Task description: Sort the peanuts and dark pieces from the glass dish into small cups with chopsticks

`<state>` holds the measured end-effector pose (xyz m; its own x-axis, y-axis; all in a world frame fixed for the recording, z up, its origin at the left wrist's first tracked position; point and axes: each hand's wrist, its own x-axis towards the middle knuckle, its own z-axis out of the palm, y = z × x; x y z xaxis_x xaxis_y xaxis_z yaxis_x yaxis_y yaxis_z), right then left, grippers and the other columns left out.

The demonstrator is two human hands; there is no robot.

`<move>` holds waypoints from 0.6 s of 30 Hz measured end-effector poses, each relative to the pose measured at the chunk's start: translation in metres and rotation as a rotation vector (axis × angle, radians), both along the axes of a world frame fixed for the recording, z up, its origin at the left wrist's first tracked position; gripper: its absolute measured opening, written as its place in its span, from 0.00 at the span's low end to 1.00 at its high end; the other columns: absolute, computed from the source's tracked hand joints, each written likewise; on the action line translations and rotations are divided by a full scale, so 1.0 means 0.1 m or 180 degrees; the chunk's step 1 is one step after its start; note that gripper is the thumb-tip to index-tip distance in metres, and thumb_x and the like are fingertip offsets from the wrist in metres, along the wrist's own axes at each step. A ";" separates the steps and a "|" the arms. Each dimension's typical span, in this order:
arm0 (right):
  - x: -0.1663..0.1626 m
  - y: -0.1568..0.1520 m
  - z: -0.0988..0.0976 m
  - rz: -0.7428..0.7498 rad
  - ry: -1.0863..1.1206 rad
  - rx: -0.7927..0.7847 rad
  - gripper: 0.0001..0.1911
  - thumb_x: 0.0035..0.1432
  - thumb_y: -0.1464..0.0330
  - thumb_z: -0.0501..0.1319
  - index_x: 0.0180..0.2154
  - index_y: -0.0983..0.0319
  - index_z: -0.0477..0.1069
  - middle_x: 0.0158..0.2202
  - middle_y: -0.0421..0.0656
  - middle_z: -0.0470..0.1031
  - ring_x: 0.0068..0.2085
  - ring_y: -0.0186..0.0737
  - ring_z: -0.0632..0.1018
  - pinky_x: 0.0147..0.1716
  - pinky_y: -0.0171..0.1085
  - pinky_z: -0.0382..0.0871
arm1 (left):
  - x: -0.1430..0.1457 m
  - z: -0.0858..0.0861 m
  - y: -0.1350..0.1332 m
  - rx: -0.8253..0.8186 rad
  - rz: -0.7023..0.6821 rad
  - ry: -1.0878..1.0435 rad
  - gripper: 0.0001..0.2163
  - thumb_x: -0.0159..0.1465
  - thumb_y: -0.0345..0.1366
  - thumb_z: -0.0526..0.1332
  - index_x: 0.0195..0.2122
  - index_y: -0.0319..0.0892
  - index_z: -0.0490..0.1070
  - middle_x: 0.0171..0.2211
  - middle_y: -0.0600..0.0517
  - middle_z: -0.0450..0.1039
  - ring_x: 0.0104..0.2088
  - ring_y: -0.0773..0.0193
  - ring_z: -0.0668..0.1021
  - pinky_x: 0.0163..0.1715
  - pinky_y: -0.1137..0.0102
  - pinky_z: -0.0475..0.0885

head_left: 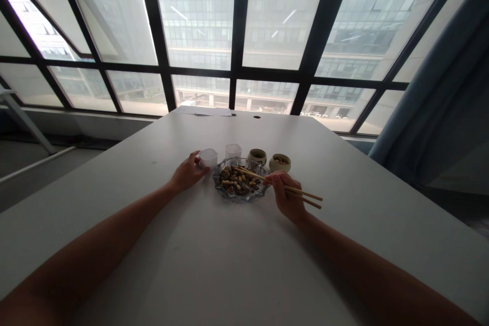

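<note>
A clear glass dish [232, 197] with a wavy rim holds a mix of peanuts and seeds [239, 182]. My right hand [287, 196] is closed around a pair of wooden chopsticks [303, 195], whose tips reach into the dish over the nuts. Whether the tips pinch a piece is too small to tell. My left hand [189, 171] has its fingers wrapped round the left side of a translucent plastic cup [209, 157], beside the dish. A second translucent cup [233, 151] stands behind the dish.
Two small greenish ceramic bowls, the left bowl [257, 157] and the right bowl [280, 163], stand behind the dish at right. Papers [204, 111] lie at the far edge of the white table [214, 260]. A blue curtain [424, 91] hangs at right.
</note>
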<state>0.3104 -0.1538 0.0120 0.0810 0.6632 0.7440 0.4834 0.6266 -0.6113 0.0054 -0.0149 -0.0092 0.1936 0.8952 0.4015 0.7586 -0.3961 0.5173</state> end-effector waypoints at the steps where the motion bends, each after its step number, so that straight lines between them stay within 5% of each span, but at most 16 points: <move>1: 0.00 0.00 -0.01 0.0012 -0.0004 -0.0013 0.17 0.69 0.59 0.54 0.32 0.58 0.76 0.30 0.44 0.79 0.32 0.42 0.80 0.35 0.41 0.74 | 0.00 -0.01 -0.01 -0.0017 -0.0004 -0.0001 0.36 0.58 0.49 0.63 0.64 0.38 0.57 0.50 0.41 0.76 0.49 0.48 0.79 0.51 0.57 0.72; 6: 0.00 0.02 0.06 0.0029 0.0025 -0.0035 0.20 0.68 0.55 0.55 0.32 0.59 0.76 0.28 0.44 0.80 0.31 0.42 0.80 0.33 0.40 0.73 | -0.01 0.03 0.01 0.0043 -0.0058 -0.0146 0.39 0.56 0.54 0.64 0.63 0.36 0.58 0.54 0.37 0.72 0.54 0.45 0.76 0.55 0.53 0.69; 11: 0.26 0.21 0.31 -0.0420 0.0820 0.0137 0.23 0.66 0.51 0.55 0.29 0.60 0.75 0.21 0.42 0.78 0.28 0.42 0.81 0.31 0.39 0.73 | 0.16 0.41 0.01 0.0586 -0.0032 -0.0428 0.36 0.64 0.58 0.54 0.63 0.35 0.59 0.63 0.35 0.64 0.64 0.47 0.65 0.63 0.53 0.61; 18: 1.16 0.52 0.49 -0.0673 0.2200 0.0029 0.19 0.62 0.61 0.59 0.22 0.63 0.71 0.15 0.39 0.73 0.17 0.33 0.76 0.20 0.31 0.70 | 1.27 0.95 -0.10 0.0378 -0.1052 0.0790 0.33 0.62 0.58 0.58 0.61 0.40 0.64 0.61 0.41 0.68 0.62 0.47 0.67 0.62 0.51 0.59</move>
<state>0.4262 -0.1013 0.0607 0.6610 0.5753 0.4818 0.0997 0.5690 -0.8162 0.1327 -0.0251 0.0861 0.5659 0.7192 0.4031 0.6767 -0.6845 0.2712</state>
